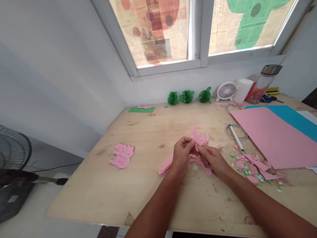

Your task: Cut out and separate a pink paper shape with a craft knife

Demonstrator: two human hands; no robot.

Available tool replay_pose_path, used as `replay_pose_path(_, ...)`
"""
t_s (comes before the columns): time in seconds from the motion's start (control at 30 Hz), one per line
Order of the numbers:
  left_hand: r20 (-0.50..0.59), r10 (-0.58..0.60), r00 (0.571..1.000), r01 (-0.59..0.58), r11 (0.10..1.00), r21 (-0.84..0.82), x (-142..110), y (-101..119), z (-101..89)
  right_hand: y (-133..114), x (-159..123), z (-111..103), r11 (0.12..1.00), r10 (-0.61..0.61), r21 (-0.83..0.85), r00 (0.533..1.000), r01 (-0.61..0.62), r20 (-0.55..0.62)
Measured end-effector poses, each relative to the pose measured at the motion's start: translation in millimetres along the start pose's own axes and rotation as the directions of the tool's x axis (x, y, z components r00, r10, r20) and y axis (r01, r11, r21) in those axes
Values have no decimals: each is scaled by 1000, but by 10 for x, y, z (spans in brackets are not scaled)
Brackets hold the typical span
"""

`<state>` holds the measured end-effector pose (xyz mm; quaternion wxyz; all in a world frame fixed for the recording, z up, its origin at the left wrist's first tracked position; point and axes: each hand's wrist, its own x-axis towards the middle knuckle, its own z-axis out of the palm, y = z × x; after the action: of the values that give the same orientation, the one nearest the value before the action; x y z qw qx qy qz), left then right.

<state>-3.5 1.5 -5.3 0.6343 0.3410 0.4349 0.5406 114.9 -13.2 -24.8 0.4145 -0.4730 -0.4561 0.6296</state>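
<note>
My left hand (182, 152) and my right hand (212, 159) meet over the middle of the wooden table (138, 138). Both pinch a bunch of pink paper cut-outs (199, 137) with curled, scalloped edges that fan up behind my fingers. Under my hands lies a loose stack of pink paper pieces (165, 165). A second pile of scalloped pink cut-outs (122, 155) rests on the table to the left, apart from my hands.
Pink and green paper scraps (255, 165) litter the right. A large pink sheet (272, 135) overlaps a blue sheet (294, 119). A white pen (237, 138), three green paper trees (188, 96), a small fan (226, 91), a bottle (264, 82) and a green sheet (141, 109) stand farther back. A floor fan (13, 155) is left.
</note>
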Motion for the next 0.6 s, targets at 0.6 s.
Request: replay_pose_path(0.6,3,1,1000,-1,1000,3,-2,6,-3,-14,-5,7,1000,-2,-7,1000,2,2)
